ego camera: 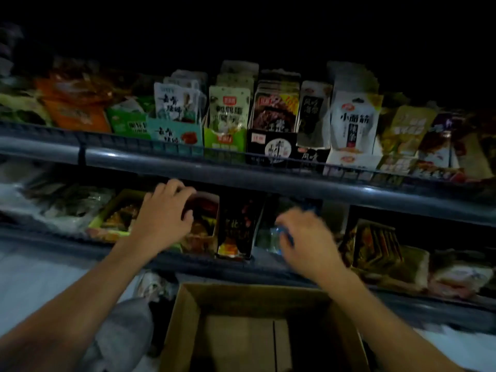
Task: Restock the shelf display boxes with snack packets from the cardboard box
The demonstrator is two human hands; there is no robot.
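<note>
An open cardboard box (185, 312) sits low in the middle, and only its bare bottom shows. On the lower shelf my left hand (163, 213) curls its fingers over the top of red-brown snack packets (205, 210) standing in a display box. My right hand (308, 240), blurred, grips a bluish-green packet (276, 234) at the shelf front, right of a black display box (236, 226). What lies under my right palm is hidden.
The upper shelf rail (241, 173) runs across just above my hands, with several upright packet boxes (228, 116) behind it. More packets lie at the lower shelf's right end (381, 245) and left end (69, 205). A grey knee (126, 326) is beside the cardboard box.
</note>
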